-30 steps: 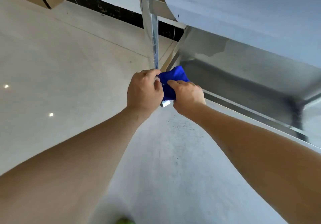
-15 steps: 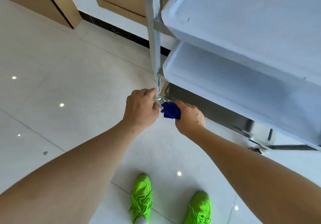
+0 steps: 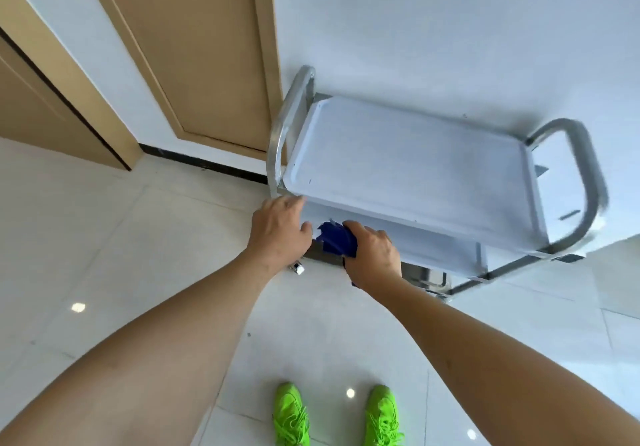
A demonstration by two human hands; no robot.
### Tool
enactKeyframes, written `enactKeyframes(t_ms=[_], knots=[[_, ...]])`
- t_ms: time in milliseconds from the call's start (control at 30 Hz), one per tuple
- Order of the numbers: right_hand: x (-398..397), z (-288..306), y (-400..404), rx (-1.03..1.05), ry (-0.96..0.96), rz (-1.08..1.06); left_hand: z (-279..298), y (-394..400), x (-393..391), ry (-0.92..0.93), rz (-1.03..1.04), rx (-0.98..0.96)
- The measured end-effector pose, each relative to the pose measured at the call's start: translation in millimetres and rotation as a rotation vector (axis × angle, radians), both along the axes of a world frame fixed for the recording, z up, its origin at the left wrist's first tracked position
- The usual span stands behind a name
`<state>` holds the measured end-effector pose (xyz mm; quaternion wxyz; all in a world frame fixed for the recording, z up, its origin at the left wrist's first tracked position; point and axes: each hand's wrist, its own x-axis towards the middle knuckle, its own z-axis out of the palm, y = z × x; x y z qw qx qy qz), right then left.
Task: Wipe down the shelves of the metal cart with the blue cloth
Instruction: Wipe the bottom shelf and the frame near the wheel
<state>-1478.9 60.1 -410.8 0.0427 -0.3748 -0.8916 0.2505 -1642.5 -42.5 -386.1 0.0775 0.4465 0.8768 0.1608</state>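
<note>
The metal cart stands against the white wall, seen from above, with its top shelf [image 3: 408,168] bare. My right hand [image 3: 374,258] is shut on the bunched blue cloth [image 3: 336,241] at the front left end of the middle shelf [image 3: 436,248], just under the top shelf's edge. My left hand [image 3: 280,231] is curled around the cart's front left corner post, which it hides, right beside the cloth. The lowest shelf is mostly hidden under my hands and the upper shelves.
A curved handle [image 3: 287,127] rises at the cart's left end and another handle [image 3: 585,175] at its right end. A caster [image 3: 298,268] shows below my left hand. A tan door [image 3: 207,47] is to the left. My green shoes [image 3: 291,414] stand on the pale tiled floor.
My view has risen from low beside the cart to above it. Both hands have come up along the corner post from the bottom shelf to the middle shelf, cloth still in my right hand.
</note>
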Motion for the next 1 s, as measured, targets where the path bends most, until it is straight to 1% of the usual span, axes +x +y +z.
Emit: enactKeyframes(t_ms=[233,433,533,700,867,1000], knots=[[48.0,78.7,48.7,0.153,0.101,-0.253,69.1,81.9,36.0,0.029,-0.231,0.002],[102.2,118.6,106.6,0.224,0.169,-0.434,112.1,169.0,90.0,0.041,-0.400,0.038],[134.7,127.3,144.7,0.244,0.163,-0.489,122.5,217.3,116.9,0.053,-0.448,0.045],[185.4,130.7,234.7,0.195,0.144,-0.568,127.6,308.0,160.0,0.073,-0.492,0.044],[217.7,123.1,331.1,0.165,0.105,-0.561,117.8,392.7,196.4,0.079,-0.504,0.005],[233.5,115.5,396.2,0.172,0.068,-0.599,107.4,445.1,212.7,0.066,-0.490,-0.029]])
